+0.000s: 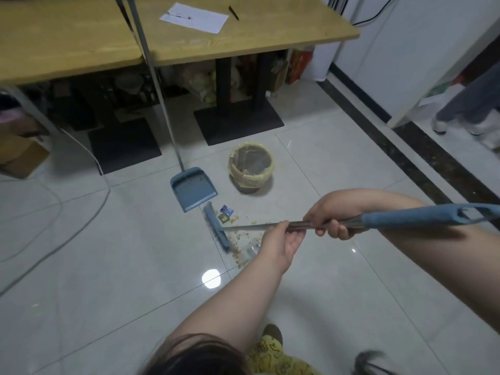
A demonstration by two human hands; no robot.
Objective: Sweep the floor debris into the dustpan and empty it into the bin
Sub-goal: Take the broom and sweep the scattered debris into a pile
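While both hands, left and right, grip the long blue broom, push crumbs gently toward the blue plastic dustpan.

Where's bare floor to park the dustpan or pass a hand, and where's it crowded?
Free: the wide tile stretch left of the dustpan out to the white cable, and the tiles right of the bin up to the dark floor border. Crowded: the patch between the broom head and both hands, strewn with crumbs and wrappers; under the tables too.
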